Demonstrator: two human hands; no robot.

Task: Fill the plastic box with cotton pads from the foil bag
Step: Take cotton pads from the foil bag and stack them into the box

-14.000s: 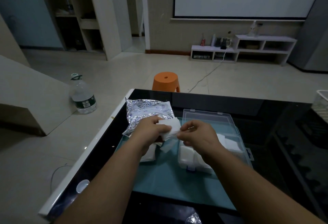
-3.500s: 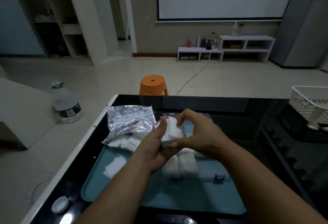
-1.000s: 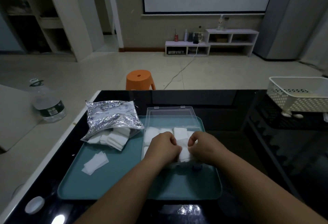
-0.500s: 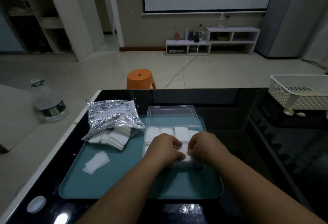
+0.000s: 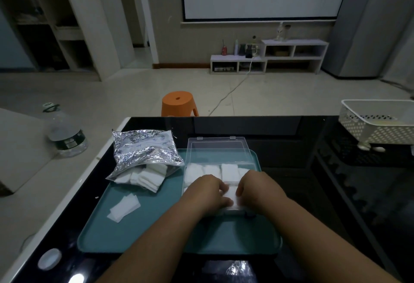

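A clear plastic box (image 5: pixel 187 178) stands on the teal tray (image 5: pixel 156 229), its lid (image 5: pixel 218 150) folded open at the back. White cotton pads (image 5: pixel 228 171) line the box's far row. My left hand (image 5: pixel 207 192) and my right hand (image 5: pixel 257 187) are both down in the near part of the box. Their curled fingers grip a stack of pads (image 5: pixel 232 193) between them. To the left lies the crumpled foil bag (image 5: pixel 143 148), with more pads (image 5: pixel 145 177) spilling from its mouth. The box's near wall is hidden by my hands.
A few loose pads (image 5: pixel 123 207) lie on the tray's left part. The tray sits on a black glass table (image 5: pixel 324 193). A white basket (image 5: pixel 380 123) stands at the far right, a small white cap (image 5: pixel 49 259) at the near left. An orange stool (image 5: pixel 178 103) stands beyond the table.
Both hands brought a stack of pads from in front of me down into the box. In the last second they stayed there, barely shifting.
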